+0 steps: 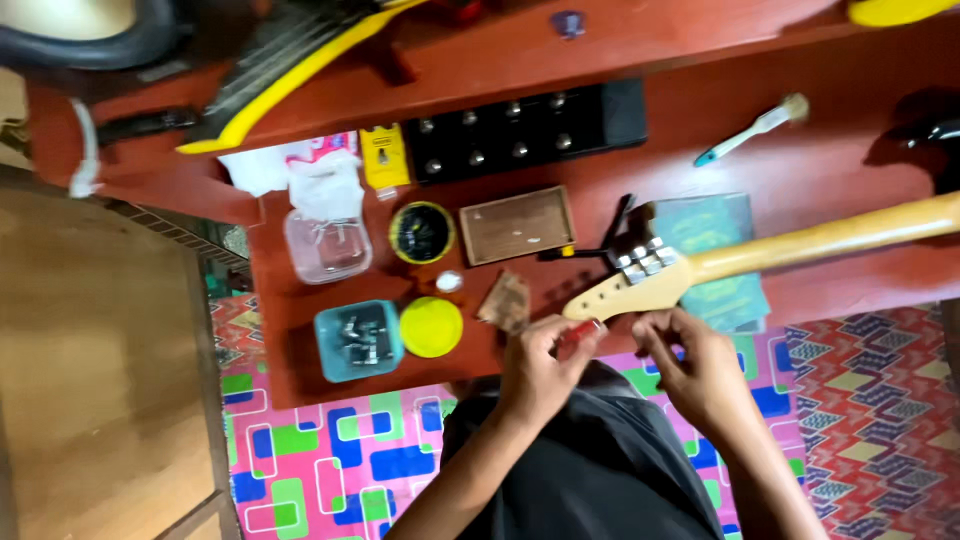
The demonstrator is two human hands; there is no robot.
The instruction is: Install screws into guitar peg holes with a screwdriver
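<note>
Left hand: my left hand (535, 372) pinches a small red tool (581, 331) at the headstock's edge.
Right hand: my right hand (697, 368), fingers curled, touches the pale guitar headstock (630, 290) from below.
Bench: the headstock lies on the red bench (850, 170); teal tub (358, 340) and yellow lid (431, 327) sit to the left.

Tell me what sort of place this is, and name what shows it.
Probably a home guitar-repair bench. A guitar neck with tuning pegs on its headstock lies across the red workbench, small tubs of metal parts stand near the hands, and a brightly patterned floor mat lies below.
</note>
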